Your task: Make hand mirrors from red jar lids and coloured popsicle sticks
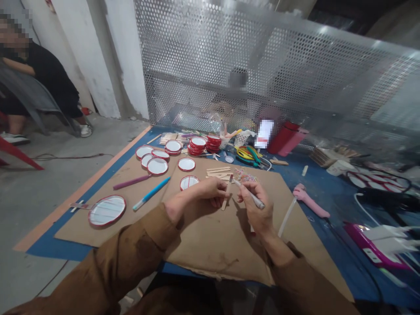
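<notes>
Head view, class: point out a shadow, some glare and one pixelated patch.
Head view: shadow on the cardboard beside the right hand; glints along the upper edge of the perforated panel; pixelation over a bright patch beside the red cylinder.

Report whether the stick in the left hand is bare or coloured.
Partly coloured: the stick has a dark red far end, while its near end is pale wood.

At centre, the stick point(229, 189) is pale tan with a dark red tip, the pen point(256, 201) grey. At left, a red-rimmed white disc point(107, 211) bears greyish stripes. The cardboard point(210, 245) is brown, the worktop point(62, 250) blue, the glue gun point(313, 204) at right pink.
</notes>
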Tool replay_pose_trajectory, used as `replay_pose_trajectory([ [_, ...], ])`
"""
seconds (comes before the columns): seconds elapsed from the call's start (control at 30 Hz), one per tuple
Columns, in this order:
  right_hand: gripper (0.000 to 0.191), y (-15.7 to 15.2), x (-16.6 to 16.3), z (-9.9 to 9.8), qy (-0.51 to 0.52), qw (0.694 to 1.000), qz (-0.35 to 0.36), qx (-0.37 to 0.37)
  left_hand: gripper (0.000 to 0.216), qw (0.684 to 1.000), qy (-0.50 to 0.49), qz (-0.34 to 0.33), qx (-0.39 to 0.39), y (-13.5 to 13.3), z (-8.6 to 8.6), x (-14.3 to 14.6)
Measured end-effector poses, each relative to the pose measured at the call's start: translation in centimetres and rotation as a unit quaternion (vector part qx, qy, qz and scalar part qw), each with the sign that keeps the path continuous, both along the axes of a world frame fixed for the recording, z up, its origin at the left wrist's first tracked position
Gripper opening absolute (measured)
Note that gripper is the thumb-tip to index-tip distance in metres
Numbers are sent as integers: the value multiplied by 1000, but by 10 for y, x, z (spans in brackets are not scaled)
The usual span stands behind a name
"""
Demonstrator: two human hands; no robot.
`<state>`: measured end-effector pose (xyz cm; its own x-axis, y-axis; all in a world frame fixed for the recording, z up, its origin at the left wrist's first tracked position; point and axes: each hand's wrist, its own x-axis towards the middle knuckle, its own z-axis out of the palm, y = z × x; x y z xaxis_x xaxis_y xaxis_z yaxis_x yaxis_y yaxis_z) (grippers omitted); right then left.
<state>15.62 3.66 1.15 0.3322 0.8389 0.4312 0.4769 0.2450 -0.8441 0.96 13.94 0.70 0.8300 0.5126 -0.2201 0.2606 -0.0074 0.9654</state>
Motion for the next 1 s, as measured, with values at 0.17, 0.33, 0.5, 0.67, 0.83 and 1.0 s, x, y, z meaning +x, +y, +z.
replay_pose_trajectory([
  [0.17,23,2,2,-1,-40,999,15,4,17,999,5,-9,30,-1,4,-3],
  [0.33,23,3,3,-4,-49,999,13,6,17,998,-18,-11,53,0,2,-3],
  [0.5,25,3,6,-5,-58,998,9,-10,19,999,2,-13,41,3,-4,0],
  [0.67,24,2,6,-3,-69,997,21,-14,23,1000,-3,-1,9,2,-8,2],
  [0.83,26,1,5,-3,-63,998,21,-12,24,1000,-23,8,-16,-3,-1,1],
  [1.0,28,0,4,1,-69,997,30,-18,25,998,-54,5,-23,-3,-3,0],
])
